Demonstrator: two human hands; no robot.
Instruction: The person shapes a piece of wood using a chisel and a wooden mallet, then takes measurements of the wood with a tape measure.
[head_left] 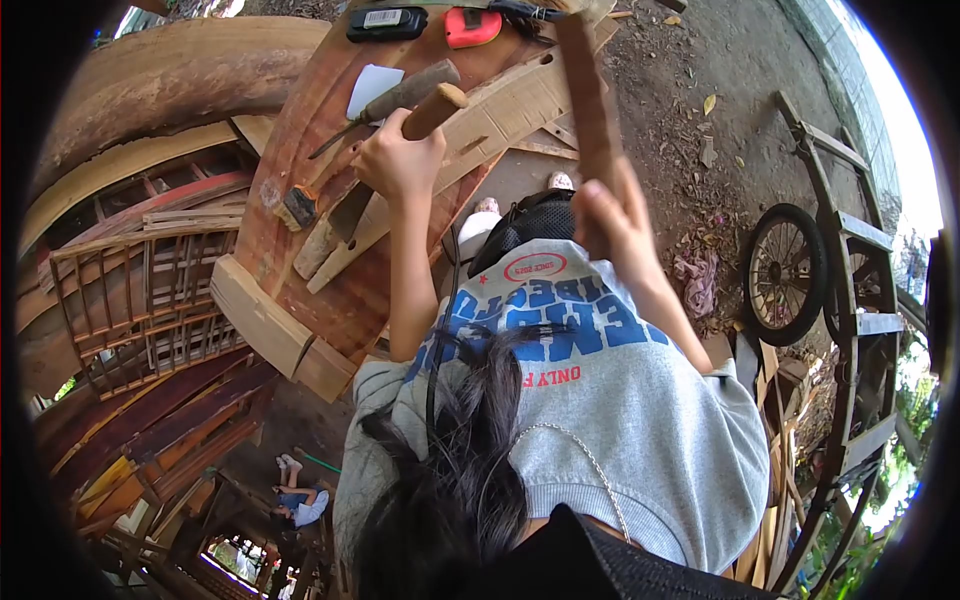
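My left hand (400, 158) is wrapped round the wooden handle of a chisel (434, 111), whose wide dark blade points down to a pale wooden board (515, 105). Slots and a hole are cut in that board, which lies across the workbench (285, 165). In my right hand (612, 215) is a long brown wooden bar (588, 100), raised and slightly blurred. Beyond my left hand lies a second wooden-handled chisel (410, 90) with a thin blade, beside a white piece of paper (374, 88). A small dark block-like object (299, 207) sits to the left.
At the bench's far end are a black device (387, 23) and a red tape measure (472, 27). Wooden frames (150, 290) are stacked at left. A spoked wheel (783, 273) and a ladder-like frame (855, 235) stand at right. A person (303, 503) sits in the background.
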